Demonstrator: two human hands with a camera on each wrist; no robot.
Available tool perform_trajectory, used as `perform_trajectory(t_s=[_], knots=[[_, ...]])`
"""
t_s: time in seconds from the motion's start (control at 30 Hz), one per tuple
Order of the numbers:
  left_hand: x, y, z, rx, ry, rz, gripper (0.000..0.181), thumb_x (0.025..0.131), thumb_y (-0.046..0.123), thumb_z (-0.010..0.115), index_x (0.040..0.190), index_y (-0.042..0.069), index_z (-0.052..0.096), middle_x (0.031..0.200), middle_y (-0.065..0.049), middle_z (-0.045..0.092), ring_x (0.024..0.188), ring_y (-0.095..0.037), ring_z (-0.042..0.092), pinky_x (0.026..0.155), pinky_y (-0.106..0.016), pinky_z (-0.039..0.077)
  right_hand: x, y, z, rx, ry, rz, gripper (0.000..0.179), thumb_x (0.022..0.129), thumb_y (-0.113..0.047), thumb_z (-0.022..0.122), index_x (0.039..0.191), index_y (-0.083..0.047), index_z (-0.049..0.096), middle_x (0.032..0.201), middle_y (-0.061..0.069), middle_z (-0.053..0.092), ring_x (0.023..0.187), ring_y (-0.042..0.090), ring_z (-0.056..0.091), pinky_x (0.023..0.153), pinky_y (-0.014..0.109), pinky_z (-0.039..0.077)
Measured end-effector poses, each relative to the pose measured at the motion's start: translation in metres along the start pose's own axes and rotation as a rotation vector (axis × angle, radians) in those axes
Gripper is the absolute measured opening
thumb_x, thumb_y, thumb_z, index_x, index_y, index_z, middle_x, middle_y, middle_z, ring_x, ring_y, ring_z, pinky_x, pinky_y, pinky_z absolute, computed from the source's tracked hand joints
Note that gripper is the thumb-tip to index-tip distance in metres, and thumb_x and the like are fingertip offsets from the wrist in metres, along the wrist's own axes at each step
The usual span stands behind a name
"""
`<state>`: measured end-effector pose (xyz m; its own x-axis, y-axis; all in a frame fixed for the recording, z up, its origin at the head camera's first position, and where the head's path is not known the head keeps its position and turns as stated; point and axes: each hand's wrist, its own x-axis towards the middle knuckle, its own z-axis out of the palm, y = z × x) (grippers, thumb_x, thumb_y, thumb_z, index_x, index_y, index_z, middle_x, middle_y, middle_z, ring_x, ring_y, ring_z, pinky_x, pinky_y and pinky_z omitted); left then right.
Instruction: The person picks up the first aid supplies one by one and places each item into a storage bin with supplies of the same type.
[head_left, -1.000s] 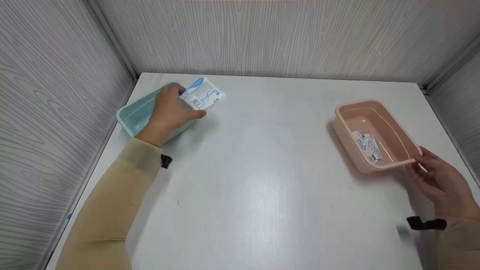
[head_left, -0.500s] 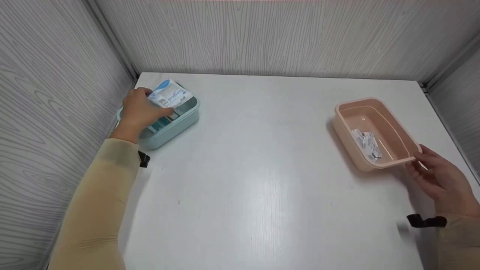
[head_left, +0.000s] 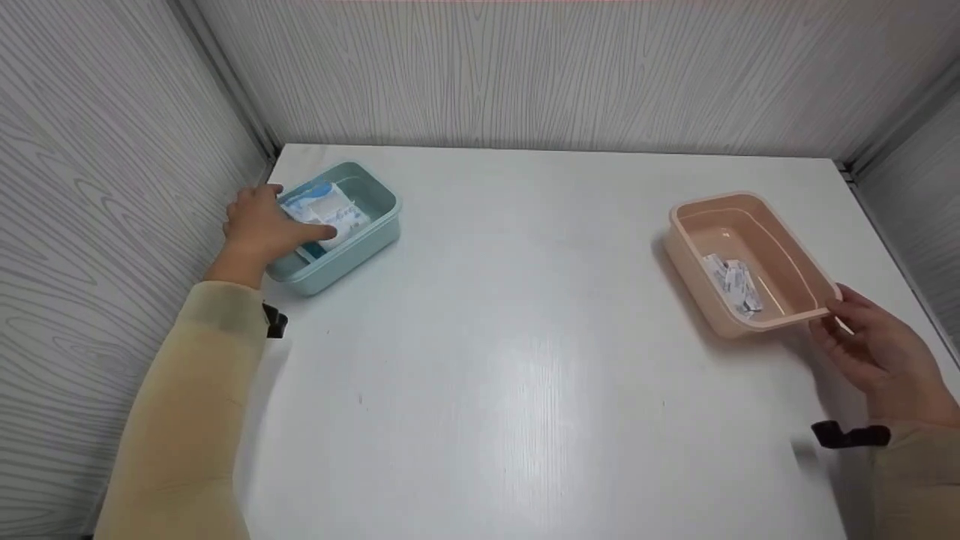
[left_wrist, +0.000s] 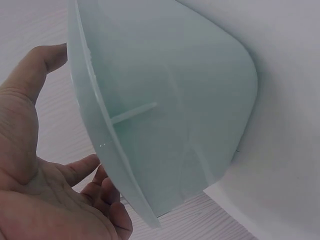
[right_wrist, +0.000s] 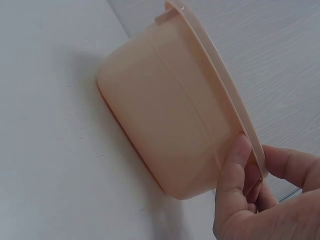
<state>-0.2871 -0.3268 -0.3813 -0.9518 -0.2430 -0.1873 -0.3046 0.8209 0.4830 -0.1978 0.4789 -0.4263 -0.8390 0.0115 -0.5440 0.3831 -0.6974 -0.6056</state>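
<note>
A white-and-blue packet (head_left: 337,214) with "Surgical" lettering lies in the teal plastic bin (head_left: 360,244), over a darker teal item that is mostly hidden. My left hand (head_left: 259,229) is at the bin's left side, thumb and fingers spread, the thumb crossing over the packet's near edge. In the left wrist view the thumb passes behind the bin's rim and the other fingers hang loosely outside its wall. My right hand (head_left: 885,356) pinches the near right corner of a pink plastic bin (right_wrist: 160,115). Small white printed packets (head_left: 735,283) lie inside it.
Both bins stand on a white table (head_left: 510,322), far apart at left and right. Wood-grain panels (head_left: 510,75) enclose the back and both sides. A black strap (head_left: 851,435) shows at the right wrist.
My left hand has carried the surgical packet left over the teal bin, and the packet has dropped inside as the fingers loosened. My right hand still holds the pink bin's corner.
</note>
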Motion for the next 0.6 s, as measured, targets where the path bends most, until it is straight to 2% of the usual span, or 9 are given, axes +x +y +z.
perform_trajectory(t_s=[0.27,0.37,0.47,0.53,0.6], knots=[[-0.001,0.001,0.002,-0.019,0.001,0.003,0.124,0.092,0.064,0.083,0.178,0.001,0.018,0.177,-0.036,0.022,0.160,-0.056,0.023,0.131,-0.080,0.026,0.001,-0.001,0.002,-0.024,0.023,-0.005,0.034,0.113,-0.002,0.064,0.135,-0.025,0.072,0.119,0.003,0.068,0.114,0.015,0.065,0.096,0.028,0.070],[-0.001,0.005,0.002,-0.027,0.005,0.004,0.123,0.094,0.065,0.081,0.179,0.002,0.017,0.178,-0.036,0.021,0.161,-0.055,0.023,0.132,-0.079,0.027,0.000,0.001,0.005,-0.101,0.051,-0.061,0.031,0.111,-0.002,0.068,0.132,-0.025,0.074,0.117,-0.001,0.069,0.110,0.015,0.068,0.091,0.028,0.070],[-0.001,0.009,0.003,-0.045,0.007,0.014,0.123,0.095,0.067,0.079,0.179,0.003,0.017,0.180,-0.035,0.020,0.162,-0.054,0.021,0.134,-0.078,0.028,-0.002,0.004,0.012,-0.301,0.109,-0.171,0.027,0.109,-0.011,0.076,0.132,-0.024,0.072,0.120,-0.007,0.065,0.105,0.012,0.067,0.084,0.025,0.069],[-0.002,0.011,0.003,-0.053,0.010,0.025,0.123,0.095,0.069,0.078,0.180,0.004,0.017,0.180,-0.034,0.019,0.164,-0.054,0.021,0.134,-0.077,0.028,-0.003,0.004,0.021,-0.518,0.190,-0.260,0.029,0.109,-0.020,0.077,0.136,-0.027,0.068,0.121,-0.012,0.060,0.104,0.008,0.061,0.080,0.020,0.065],[-0.002,0.014,0.004,-0.054,0.019,0.040,0.123,0.094,0.071,0.076,0.180,0.004,0.018,0.181,-0.034,0.021,0.164,-0.054,0.021,0.135,-0.076,0.029,-0.004,0.003,0.032,-0.794,0.291,-0.318,0.043,0.111,-0.034,0.073,0.152,-0.029,0.060,0.135,-0.013,0.056,0.104,0.003,0.054,0.084,0.017,0.058]])
